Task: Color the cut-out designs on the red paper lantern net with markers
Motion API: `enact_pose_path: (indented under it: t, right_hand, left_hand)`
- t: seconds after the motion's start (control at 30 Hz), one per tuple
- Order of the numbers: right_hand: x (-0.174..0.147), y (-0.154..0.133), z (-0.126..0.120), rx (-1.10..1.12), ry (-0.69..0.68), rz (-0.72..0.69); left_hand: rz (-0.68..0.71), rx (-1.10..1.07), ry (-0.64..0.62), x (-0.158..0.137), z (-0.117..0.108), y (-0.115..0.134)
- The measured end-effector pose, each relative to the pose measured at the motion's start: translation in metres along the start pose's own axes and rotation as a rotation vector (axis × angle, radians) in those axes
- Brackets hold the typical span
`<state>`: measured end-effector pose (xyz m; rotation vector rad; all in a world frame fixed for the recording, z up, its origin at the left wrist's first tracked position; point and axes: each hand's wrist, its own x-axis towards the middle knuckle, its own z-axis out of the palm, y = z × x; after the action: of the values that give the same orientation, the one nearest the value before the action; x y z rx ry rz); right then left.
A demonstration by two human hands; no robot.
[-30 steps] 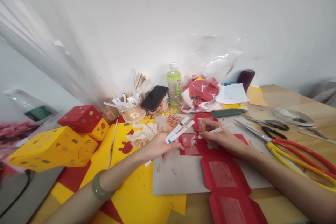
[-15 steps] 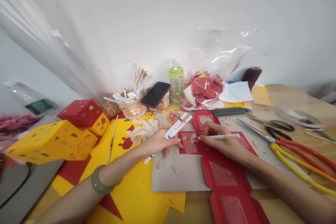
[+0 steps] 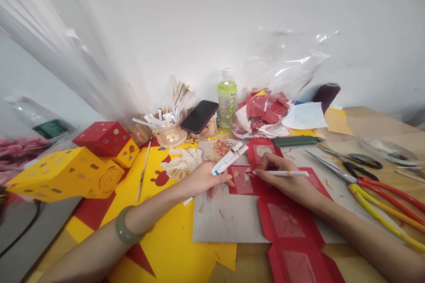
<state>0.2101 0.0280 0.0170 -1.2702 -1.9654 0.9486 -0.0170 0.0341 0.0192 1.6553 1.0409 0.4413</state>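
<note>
My left hand [image 3: 206, 181] is closed around several white marker pens [image 3: 229, 159] that stick out above it, and its fingertips are beside a panel of the red paper cutout [image 3: 292, 225]. In my right hand [image 3: 282, 174] is another white marker pen [image 3: 292, 173] with an orange band, its tip at the small panel [image 3: 244, 179] with a pale figure behind clear film. The cutout has several such film windows and folding flaps. A grey board [image 3: 229, 225] lies under part of it.
Scissors with red and yellow handles [image 3: 381, 199] and black-handled scissors [image 3: 360, 161] lie to the right. At the back stand a green drink bottle [image 3: 227, 99], a phone [image 3: 199, 116] and a pen cup [image 3: 171, 135]. Yellow boxes [image 3: 63, 177] sit left, beside yellow paper [image 3: 179, 252].
The view has shifted slightly, so the things on the table appear a little farther right. Both hands keep their pens and stay at the same panel.
</note>
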Motion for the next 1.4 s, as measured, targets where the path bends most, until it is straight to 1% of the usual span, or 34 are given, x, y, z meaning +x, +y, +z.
enact_pose_path:
  t: [0.13,0.3,0.43,0.57,0.7,0.83,1.17,1.4]
  right_hand:
    - [-0.0011,-0.0015,-0.0003,0.031,-0.065,-0.009]
    - [-0.0002,-0.0019,-0.0010,-0.015,0.005,0.001]
    - [-0.0006,-0.0026,-0.0015,0.008,-0.064,-0.014]
    - [-0.0007,-0.0018,-0.0009,-0.012,-0.022,-0.005]
    - [0.0000,-0.0007,-0.0008,-0.006,-0.060,-0.005]
    - [0.0006,-0.0006,-0.0007,-0.018,-0.024,-0.010]
    - [0.0002,-0.0015,0.0001,0.008,-0.058,0.003]
    - [-0.0003,-0.0019,-0.0002,0.025,-0.058,0.011]
  left_hand:
    - [0.001,-0.002,0.001,0.0004,0.0001,-0.0017]
    - [0.003,-0.017,0.003,0.0008,0.0007,-0.0038]
    - [0.007,-0.009,0.008,0.0008,0.0009,-0.0035]
    - [0.003,-0.021,0.012,0.0012,0.0004,-0.0040]
    - [0.007,-0.009,-0.004,0.0015,0.0002,-0.0036]
    - [0.011,-0.019,0.003,0.0016,0.0005,-0.0027]
    - [0.023,-0.022,0.009,0.0023,0.0002,-0.0083]
    - [0.013,-0.033,-0.002,0.0008,-0.0002,-0.0047]
